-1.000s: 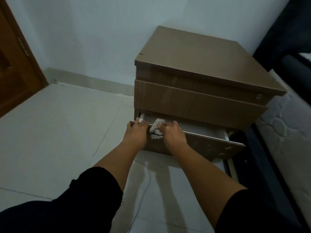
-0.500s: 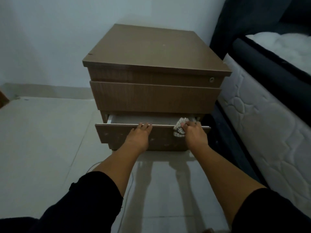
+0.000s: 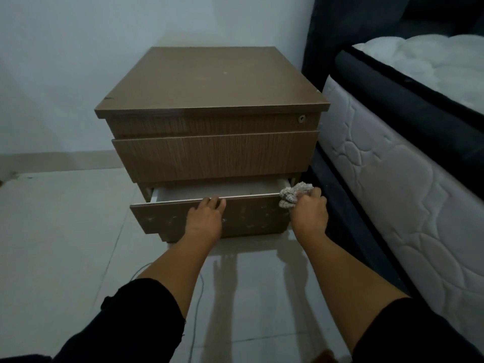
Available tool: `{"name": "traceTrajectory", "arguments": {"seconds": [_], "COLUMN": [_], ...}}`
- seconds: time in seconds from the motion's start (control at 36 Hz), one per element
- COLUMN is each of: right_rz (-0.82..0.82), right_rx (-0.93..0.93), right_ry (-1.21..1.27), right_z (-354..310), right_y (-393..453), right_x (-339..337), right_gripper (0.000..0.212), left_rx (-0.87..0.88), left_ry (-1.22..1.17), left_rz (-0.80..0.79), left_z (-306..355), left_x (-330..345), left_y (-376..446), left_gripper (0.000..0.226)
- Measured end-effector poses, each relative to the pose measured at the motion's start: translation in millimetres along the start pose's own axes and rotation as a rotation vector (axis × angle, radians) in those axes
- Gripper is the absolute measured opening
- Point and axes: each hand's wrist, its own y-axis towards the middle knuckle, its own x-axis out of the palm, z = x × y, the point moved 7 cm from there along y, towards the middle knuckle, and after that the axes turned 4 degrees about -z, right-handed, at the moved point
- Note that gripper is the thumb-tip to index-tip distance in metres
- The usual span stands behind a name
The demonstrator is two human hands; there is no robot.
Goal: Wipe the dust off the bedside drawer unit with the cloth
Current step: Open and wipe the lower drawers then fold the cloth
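Observation:
A brown wooden bedside drawer unit (image 3: 212, 82) stands on the floor against the wall. Its bottom drawer (image 3: 162, 218) is pulled partly out, with pale dusty marks on its front panel. My left hand (image 3: 205, 218) lies on the drawer front, fingertips hooked over the top edge near the middle. My right hand (image 3: 310, 212) grips a bunched checked cloth (image 3: 292, 196) at the drawer's right top corner. The two upper drawers are closed.
A bed with a white quilted mattress (image 3: 392, 179) and dark frame (image 3: 337, 205) stands close on the right of the unit. Pale floor tiles (image 3: 65, 231) spread out to the left. A thin cable (image 3: 195, 318) lies on the floor below my left arm.
My right hand has slid the cloth rightward along the drawer's top edge to its right corner. My left hand has stayed on the drawer front. The view has swung toward the bed.

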Motion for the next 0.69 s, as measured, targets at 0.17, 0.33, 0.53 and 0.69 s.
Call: {"name": "traceTrajectory", "arguments": {"seconds": [0.17,0.33,0.53,0.69], "right_rz": [0.047,0.021,0.012,-0.037], "right_rx": [-0.099,-0.176,-0.205,-0.215], "right_ry": [0.224,0.334,0.357,0.342], "right_z": [-5.8,-21.8,-38.9,-47.6], "right_y": [-3.3,0.4,4.9,10.3], "right_x": [-2.4,0.9,8.4,18.6], "right_gripper": [0.039,0.042,0.043,0.045], "left_rx": [-0.005,-0.021,-0.035,-0.035], "left_ry": [0.073,0.107,0.052,0.027], "left_rz": [0.043,0.098,0.129,0.145], "left_z": [5.0,10.0,7.9,6.4], "left_x": [-1.8,6.4,21.4,23.2], "left_y": [1.6,-2.5,-5.1,0.4], "left_gripper": [0.064,0.063,0.078,0.080]}}
